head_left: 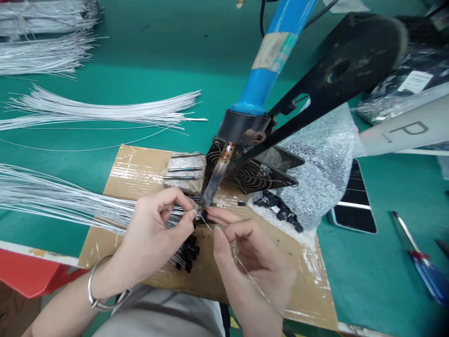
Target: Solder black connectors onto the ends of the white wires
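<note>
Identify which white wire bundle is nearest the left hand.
The lowest bundle in view, passing under the left hand; it's the only one lying across the cardboard.

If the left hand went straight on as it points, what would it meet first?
Likely the soldering iron tip, just beyond the left hand; the right hand is close too, though depth is unclear.

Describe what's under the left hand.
White wires pass under the left hand, reappearing near small black pieces. Brown cardboard lies below. The stretch directly beneath the hand is covered.
</note>
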The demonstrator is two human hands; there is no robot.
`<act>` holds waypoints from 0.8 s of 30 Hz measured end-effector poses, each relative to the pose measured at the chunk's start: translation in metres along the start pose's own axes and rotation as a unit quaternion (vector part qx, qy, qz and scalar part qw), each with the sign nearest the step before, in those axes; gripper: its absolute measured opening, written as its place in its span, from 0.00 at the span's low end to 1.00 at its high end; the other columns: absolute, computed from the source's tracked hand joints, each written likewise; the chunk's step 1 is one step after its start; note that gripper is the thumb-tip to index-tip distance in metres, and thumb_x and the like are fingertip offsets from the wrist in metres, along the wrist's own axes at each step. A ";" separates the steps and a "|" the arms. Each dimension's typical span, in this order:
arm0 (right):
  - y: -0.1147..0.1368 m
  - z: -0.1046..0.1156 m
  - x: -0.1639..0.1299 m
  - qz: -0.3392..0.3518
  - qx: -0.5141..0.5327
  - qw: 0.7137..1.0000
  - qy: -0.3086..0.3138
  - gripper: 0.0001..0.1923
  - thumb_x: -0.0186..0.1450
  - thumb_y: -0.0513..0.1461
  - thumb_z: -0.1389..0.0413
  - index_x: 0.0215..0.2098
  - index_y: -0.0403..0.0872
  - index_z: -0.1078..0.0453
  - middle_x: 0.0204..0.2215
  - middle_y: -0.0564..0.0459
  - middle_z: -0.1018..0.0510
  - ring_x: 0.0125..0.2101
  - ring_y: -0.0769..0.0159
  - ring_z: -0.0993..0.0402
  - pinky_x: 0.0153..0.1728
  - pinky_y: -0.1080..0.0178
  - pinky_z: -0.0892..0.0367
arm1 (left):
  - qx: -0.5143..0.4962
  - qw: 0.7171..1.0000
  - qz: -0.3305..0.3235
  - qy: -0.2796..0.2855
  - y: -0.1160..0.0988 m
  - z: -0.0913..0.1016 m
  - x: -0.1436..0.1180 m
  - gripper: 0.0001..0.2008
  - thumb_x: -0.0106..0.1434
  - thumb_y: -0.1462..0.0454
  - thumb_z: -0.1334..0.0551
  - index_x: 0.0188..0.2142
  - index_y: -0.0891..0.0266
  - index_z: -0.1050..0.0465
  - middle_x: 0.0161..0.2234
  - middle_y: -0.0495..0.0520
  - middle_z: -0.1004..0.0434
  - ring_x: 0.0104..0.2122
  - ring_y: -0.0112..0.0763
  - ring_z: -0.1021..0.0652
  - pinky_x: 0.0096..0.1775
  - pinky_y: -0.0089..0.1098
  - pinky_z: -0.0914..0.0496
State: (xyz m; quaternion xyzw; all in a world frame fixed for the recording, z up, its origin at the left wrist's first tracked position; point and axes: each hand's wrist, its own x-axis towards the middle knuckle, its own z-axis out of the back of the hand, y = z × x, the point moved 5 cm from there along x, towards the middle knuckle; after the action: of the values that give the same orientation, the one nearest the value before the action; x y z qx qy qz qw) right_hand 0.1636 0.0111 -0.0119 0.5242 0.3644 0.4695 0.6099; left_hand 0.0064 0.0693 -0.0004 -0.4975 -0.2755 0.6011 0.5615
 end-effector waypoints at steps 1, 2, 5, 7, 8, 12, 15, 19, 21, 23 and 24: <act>0.000 0.000 0.000 -0.001 0.002 1.000 -0.002 0.10 0.68 0.35 0.39 0.30 0.51 0.33 0.46 0.56 0.14 0.48 0.67 0.17 0.46 0.68 0.25 | 0.000 1.000 -0.001 0.000 0.000 0.000 0.000 0.07 0.60 0.60 0.39 0.29 0.61 0.26 0.33 0.57 0.18 0.35 0.39 0.19 0.36 0.36 0.29; 0.000 0.000 0.000 -0.002 0.003 1.000 -0.004 0.10 0.68 0.35 0.40 0.30 0.51 0.33 0.46 0.57 0.14 0.48 0.68 0.17 0.47 0.68 0.25 | -0.001 1.000 -0.001 0.000 0.000 0.000 0.001 0.07 0.60 0.60 0.39 0.29 0.61 0.26 0.34 0.58 0.18 0.35 0.39 0.20 0.35 0.36 0.29; 0.002 0.000 0.000 -0.005 0.002 1.000 -0.013 0.10 0.68 0.35 0.40 0.29 0.51 0.33 0.45 0.57 0.14 0.48 0.68 0.17 0.48 0.68 0.26 | -0.002 1.000 0.000 -0.002 -0.001 0.000 0.003 0.07 0.60 0.60 0.39 0.29 0.61 0.26 0.34 0.58 0.18 0.34 0.39 0.20 0.35 0.36 0.30; 0.003 0.000 0.000 -0.007 0.001 1.000 -0.015 0.10 0.68 0.35 0.40 0.29 0.51 0.33 0.45 0.57 0.14 0.48 0.67 0.17 0.48 0.66 0.26 | -0.002 1.000 0.000 -0.003 -0.001 0.000 0.004 0.07 0.60 0.60 0.39 0.29 0.61 0.26 0.34 0.58 0.19 0.34 0.39 0.20 0.35 0.36 0.30; 0.004 0.000 0.000 -0.011 0.000 1.000 -0.018 0.10 0.68 0.36 0.40 0.29 0.51 0.33 0.45 0.57 0.14 0.48 0.66 0.17 0.49 0.65 0.26 | -0.004 1.000 0.001 -0.002 -0.002 0.000 0.004 0.07 0.59 0.60 0.39 0.29 0.61 0.26 0.33 0.58 0.19 0.34 0.39 0.20 0.35 0.36 0.30; 0.006 -0.001 -0.001 -0.038 0.004 0.999 -0.027 0.10 0.68 0.37 0.41 0.29 0.51 0.34 0.45 0.56 0.14 0.49 0.65 0.17 0.49 0.63 0.27 | -0.016 1.000 0.001 0.001 -0.003 -0.001 0.005 0.06 0.59 0.61 0.38 0.29 0.61 0.26 0.34 0.57 0.18 0.35 0.39 0.20 0.34 0.35 0.31; 0.008 -0.002 -0.001 -0.038 0.011 0.999 -0.027 0.10 0.68 0.37 0.41 0.29 0.52 0.33 0.45 0.57 0.15 0.49 0.66 0.18 0.49 0.64 0.27 | -0.016 1.000 -0.004 0.000 -0.003 0.000 0.005 0.06 0.60 0.62 0.38 0.29 0.61 0.25 0.33 0.56 0.18 0.35 0.38 0.20 0.34 0.35 0.32; 0.010 -0.002 -0.001 -0.034 0.009 0.999 -0.027 0.10 0.68 0.37 0.42 0.29 0.52 0.33 0.46 0.57 0.15 0.50 0.66 0.18 0.50 0.63 0.27 | -0.020 1.000 -0.009 -0.001 -0.005 0.001 0.004 0.05 0.60 0.63 0.37 0.29 0.60 0.26 0.32 0.54 0.19 0.33 0.36 0.21 0.32 0.33 0.34; 0.010 -0.002 -0.001 -0.034 0.005 0.999 -0.026 0.10 0.68 0.37 0.41 0.29 0.52 0.33 0.46 0.56 0.15 0.49 0.64 0.18 0.50 0.62 0.27 | -0.023 1.000 -0.012 -0.002 -0.005 0.001 0.004 0.05 0.60 0.63 0.37 0.29 0.60 0.26 0.32 0.53 0.19 0.33 0.34 0.21 0.31 0.33 0.35; 0.009 -0.002 -0.001 -0.036 0.000 0.999 -0.028 0.10 0.68 0.37 0.41 0.29 0.51 0.33 0.46 0.54 0.14 0.49 0.62 0.17 0.50 0.60 0.26 | -0.026 1.000 -0.014 -0.002 -0.005 0.001 0.003 0.04 0.60 0.64 0.37 0.28 0.60 0.26 0.32 0.53 0.19 0.33 0.34 0.22 0.30 0.32 0.36; 0.009 -0.002 -0.001 -0.037 -0.002 0.999 -0.029 0.10 0.68 0.37 0.41 0.28 0.51 0.33 0.46 0.53 0.14 0.49 0.61 0.17 0.50 0.59 0.26 | -0.027 1.000 -0.015 -0.002 -0.005 0.001 0.003 0.04 0.60 0.64 0.37 0.29 0.60 0.26 0.32 0.53 0.19 0.32 0.34 0.22 0.30 0.32 0.36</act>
State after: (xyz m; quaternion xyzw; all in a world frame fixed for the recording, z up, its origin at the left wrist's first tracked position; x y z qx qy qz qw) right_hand 0.1599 0.0103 -0.0033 0.5225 0.3654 0.4319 0.6380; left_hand 0.0073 0.0734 0.0035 -0.5069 -0.3003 0.5862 0.5562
